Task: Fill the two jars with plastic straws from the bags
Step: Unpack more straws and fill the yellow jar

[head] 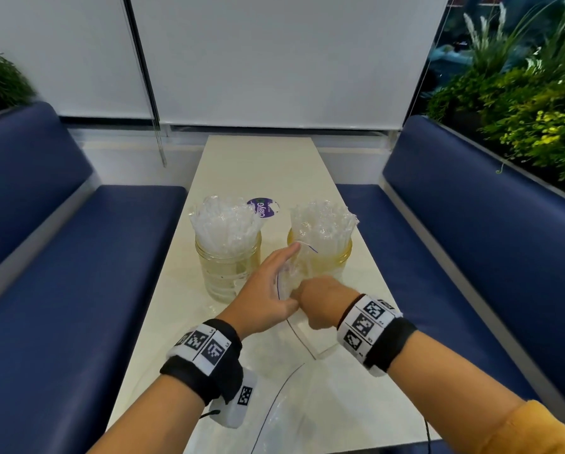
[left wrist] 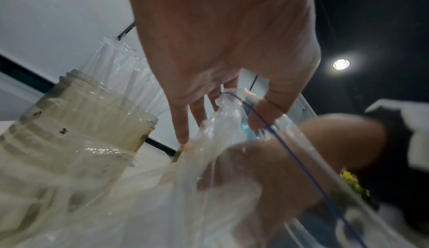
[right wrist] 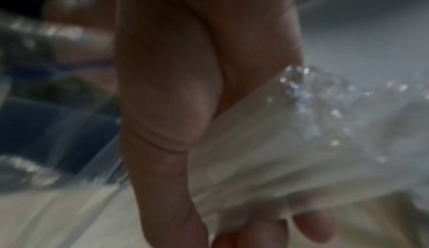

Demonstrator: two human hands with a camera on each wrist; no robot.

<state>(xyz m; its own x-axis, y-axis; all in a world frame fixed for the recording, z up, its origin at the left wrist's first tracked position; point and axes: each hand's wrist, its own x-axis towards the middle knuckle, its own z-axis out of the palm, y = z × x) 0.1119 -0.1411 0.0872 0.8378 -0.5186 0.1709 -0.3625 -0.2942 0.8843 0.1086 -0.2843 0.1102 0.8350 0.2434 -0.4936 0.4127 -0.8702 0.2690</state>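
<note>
A: Hands first. The left hand [head: 264,291] is held over the table, fingers straight and together, laid flat against a clear plastic bag [head: 287,280] beside the right jar [head: 320,257]. Grip: apart, nothing clamped.

B: Confirmed in the left wrist view: straight fingers [left wrist: 183,129] are seen against crumpled bag film [left wrist: 209,169]. Right side?

A: The right hand [head: 323,303] is curled into a fist, just right of the left hand; the bag is bunched in it. In the right wrist view, film [right wrist: 267,151] is seen clamped between thumb [right wrist: 162,151] and fingers [right wrist: 313,228]. Blurred, but the grip is closed on the bag.

B: Straws?

A: Both jars are packed with clear wrapped straws [head: 225,224], standing upright. The left jar [head: 228,267] is set near the right one, not touching.

B: Surface, room?

A: A pale narrow table [head: 258,158] is flanked by blue benches [head: 78,257]. A second clear bag [head: 291,404] is lain flat at the near edge. A purple round sticker [head: 263,208] is seen behind the jars. White blinds [head: 274,60] at the back, green plants [head: 520,109] at right.
</note>
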